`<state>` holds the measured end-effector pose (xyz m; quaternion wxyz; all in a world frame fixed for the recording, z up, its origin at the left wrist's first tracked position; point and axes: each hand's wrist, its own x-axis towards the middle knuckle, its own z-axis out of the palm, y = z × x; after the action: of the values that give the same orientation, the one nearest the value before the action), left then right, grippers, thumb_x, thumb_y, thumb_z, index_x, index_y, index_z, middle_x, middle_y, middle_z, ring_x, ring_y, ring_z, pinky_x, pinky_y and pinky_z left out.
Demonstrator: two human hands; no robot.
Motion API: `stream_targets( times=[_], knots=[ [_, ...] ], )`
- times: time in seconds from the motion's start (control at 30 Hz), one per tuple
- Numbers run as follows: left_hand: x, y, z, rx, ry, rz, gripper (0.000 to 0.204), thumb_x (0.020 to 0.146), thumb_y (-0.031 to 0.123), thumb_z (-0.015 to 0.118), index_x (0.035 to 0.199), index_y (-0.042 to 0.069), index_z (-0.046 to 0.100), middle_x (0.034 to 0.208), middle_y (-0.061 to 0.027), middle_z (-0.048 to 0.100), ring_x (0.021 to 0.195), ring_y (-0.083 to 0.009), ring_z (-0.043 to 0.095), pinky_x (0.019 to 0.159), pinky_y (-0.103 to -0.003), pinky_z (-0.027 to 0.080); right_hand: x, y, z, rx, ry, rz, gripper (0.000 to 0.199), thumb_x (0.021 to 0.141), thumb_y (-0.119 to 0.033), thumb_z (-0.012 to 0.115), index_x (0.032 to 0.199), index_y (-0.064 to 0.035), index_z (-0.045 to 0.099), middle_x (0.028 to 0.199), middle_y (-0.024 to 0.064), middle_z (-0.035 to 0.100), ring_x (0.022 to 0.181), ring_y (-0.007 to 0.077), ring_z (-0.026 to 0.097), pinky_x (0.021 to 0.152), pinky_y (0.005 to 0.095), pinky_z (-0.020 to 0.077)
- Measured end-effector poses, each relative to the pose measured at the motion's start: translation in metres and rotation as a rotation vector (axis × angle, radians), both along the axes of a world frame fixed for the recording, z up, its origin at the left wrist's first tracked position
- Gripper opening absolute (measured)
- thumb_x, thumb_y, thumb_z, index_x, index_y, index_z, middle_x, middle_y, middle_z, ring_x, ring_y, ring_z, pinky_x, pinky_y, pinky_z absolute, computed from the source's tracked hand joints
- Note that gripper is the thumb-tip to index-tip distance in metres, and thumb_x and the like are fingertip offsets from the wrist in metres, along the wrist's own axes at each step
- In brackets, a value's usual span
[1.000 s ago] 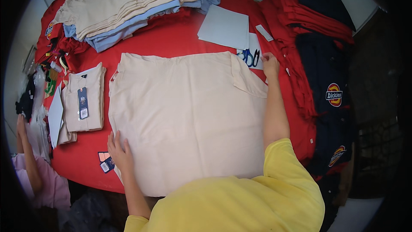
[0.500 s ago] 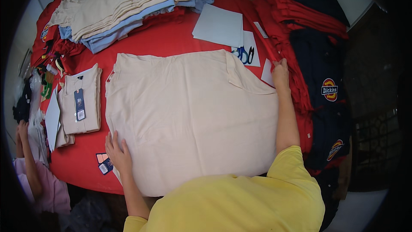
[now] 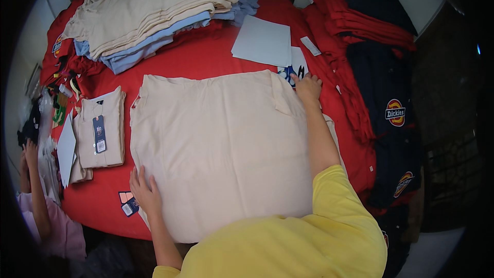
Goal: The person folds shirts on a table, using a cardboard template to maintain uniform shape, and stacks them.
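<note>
Beige shirt point(image 3: 221, 149) lies spread flat in the middle of the red table point(image 3: 206, 59), between a small folded tagged shirt point(image 3: 100, 134) on its left and stacked red and navy clothes point(image 3: 370, 46) on its right. Left hand point(image 3: 145, 193) is open, palm down, fingers spread on the shirt's near-left edge, gripping nothing. Right hand point(image 3: 307, 87) is flat on the far-right corner beside a grey card sheet point(image 3: 262, 41), fingers extended; can't tell if it pinches fabric.
</note>
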<state>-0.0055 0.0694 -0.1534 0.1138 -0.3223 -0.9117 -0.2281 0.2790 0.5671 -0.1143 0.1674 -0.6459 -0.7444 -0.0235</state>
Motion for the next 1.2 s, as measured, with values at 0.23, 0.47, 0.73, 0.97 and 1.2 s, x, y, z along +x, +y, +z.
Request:
stream_targets(
  times=[0.23, 0.47, 0.73, 0.97, 1.2],
  knots=[
    [0.0, 0.0, -0.002, -0.002, -0.006, 0.01, 0.042, 0.09, 0.018, 0.057, 0.131, 0.01, 0.054, 0.141, -0.0153, 0.045, 0.131, -0.0349, 0.039, 0.108, -0.047, 0.03, 0.0, 0.03, 0.029, -0.389, 0.17, -0.217, 0.088, 0.062, -0.057, 0.08, 0.125, 0.0004, 0.054, 0.133, 0.022, 0.046, 0.127, 0.0383, 0.041, 0.101, 0.0504, 0.0382],
    [-0.002, 0.002, -0.003, -0.013, 0.01, -0.003, 0.043, 0.09, 0.018, 0.057, 0.132, 0.009, 0.053, 0.142, -0.0151, 0.044, 0.131, -0.0355, 0.039, 0.108, -0.047, 0.03, -0.001, 0.041, 0.029, -0.35, 0.274, -0.138, 0.099, 0.059, -0.045, 0.086, 0.131, 0.0046, 0.041, 0.142, 0.0249, 0.039, 0.129, 0.0404, 0.042, 0.103, 0.0454, 0.0407],
    [-0.001, 0.0, -0.001, -0.006, -0.011, 0.004, 0.042, 0.09, 0.017, 0.057, 0.131, 0.008, 0.054, 0.142, -0.0151, 0.044, 0.13, -0.0362, 0.039, 0.108, -0.047, 0.03, 0.007, 0.049, 0.039, -0.254, 0.144, -0.116, 0.088, 0.061, -0.042, 0.082, 0.13, -0.0024, 0.047, 0.135, 0.019, 0.047, 0.126, 0.0376, 0.046, 0.1, 0.0478, 0.0419],
    [0.001, 0.002, -0.002, -0.008, -0.001, -0.006, 0.043, 0.09, 0.016, 0.056, 0.132, 0.008, 0.053, 0.142, -0.0152, 0.044, 0.131, -0.0365, 0.039, 0.108, -0.047, 0.03, 0.032, 0.053, 0.034, -0.433, 0.156, -0.133, 0.078, 0.062, -0.044, 0.071, 0.128, -0.005, 0.057, 0.147, 0.0187, 0.034, 0.134, 0.0382, 0.035, 0.108, 0.0495, 0.0292],
    [0.001, -0.002, -0.003, -0.005, -0.015, 0.01, 0.043, 0.09, 0.016, 0.056, 0.132, 0.008, 0.053, 0.142, -0.0147, 0.043, 0.131, -0.0362, 0.038, 0.108, -0.047, 0.03, 0.005, 0.043, 0.06, -0.381, -0.049, -0.041, 0.083, 0.067, -0.052, 0.072, 0.134, -0.0074, 0.052, 0.146, 0.0172, 0.037, 0.136, 0.0367, 0.032, 0.109, 0.0498, 0.0272]
  ],
)
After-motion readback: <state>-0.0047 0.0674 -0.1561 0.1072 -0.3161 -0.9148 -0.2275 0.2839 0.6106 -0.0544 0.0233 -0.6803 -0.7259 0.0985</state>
